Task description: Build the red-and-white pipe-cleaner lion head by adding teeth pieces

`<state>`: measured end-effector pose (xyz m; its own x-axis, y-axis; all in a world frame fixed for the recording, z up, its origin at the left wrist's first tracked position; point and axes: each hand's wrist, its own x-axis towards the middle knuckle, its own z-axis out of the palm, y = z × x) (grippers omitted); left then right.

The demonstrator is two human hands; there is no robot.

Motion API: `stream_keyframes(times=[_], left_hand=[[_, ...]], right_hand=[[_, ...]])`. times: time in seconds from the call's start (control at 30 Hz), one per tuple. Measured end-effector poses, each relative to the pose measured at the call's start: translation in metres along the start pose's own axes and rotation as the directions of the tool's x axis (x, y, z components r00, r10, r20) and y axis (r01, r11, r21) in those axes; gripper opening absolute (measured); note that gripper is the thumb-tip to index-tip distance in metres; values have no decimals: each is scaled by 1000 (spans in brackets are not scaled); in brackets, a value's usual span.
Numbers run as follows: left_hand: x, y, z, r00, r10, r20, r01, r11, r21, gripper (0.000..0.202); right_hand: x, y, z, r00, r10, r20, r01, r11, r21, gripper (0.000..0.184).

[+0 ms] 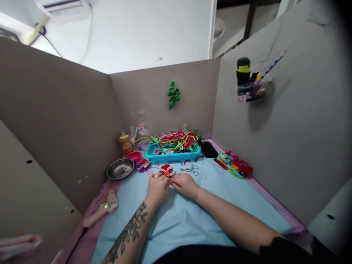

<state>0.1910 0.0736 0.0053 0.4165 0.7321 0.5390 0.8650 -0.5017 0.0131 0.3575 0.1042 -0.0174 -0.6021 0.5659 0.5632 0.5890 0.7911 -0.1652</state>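
Note:
Both hands meet at the middle of the blue cloth around a small red, white and orange pipe-cleaner figure (166,169) with dark eye-like spots. My left hand (158,189) has its fingers closed on the figure's left and near side. On the other side, my right hand (184,183) pinches at its lower right edge, where a bit of orange shows between the fingertips. The fingers hide the figure's lower part. Just beyond my right hand lie scissors (191,169), their handles pointing right.
A blue tray (172,157) heaped with pipe cleaners stands at the back, beside a black phone (209,149). Left are a metal bowl (120,169) and a pink glue gun (103,210). Finished-looking colourful pieces (235,165) lie right. Grey panels (165,73) enclose three sides.

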Motion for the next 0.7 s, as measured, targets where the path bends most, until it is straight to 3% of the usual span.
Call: stream_keyframes(times=[0.17,0.27,0.33,0.4,0.47,0.53,0.7], left_hand=[[0,-1,9,978,-172,117,183,980,-84,21],[2,-6,13,911,-324,255,369,917,-152,25],[2,-10,14,879,-351,321,428,879,-209,26],[2,-14,14,909,-304,285,381,884,-272,26],[1,-18,11,964,-212,158,251,921,-297,23],[0,-21,8,994,-110,26,113,955,-275,18],[-1,-22,1,987,55,-149,-82,980,-180,16]], right_hand=[[0,-4,1,993,-115,-14,112,985,-134,24],[0,-6,3,987,-158,1,155,968,-196,28],[2,-8,4,989,-146,-7,142,969,-202,27],[4,-8,4,996,-83,-21,78,980,-183,25],[5,-8,3,1000,4,-17,-6,994,-105,21],[6,-6,0,997,78,11,-78,996,40,18],[8,-2,-11,987,126,101,-156,902,403,20]])
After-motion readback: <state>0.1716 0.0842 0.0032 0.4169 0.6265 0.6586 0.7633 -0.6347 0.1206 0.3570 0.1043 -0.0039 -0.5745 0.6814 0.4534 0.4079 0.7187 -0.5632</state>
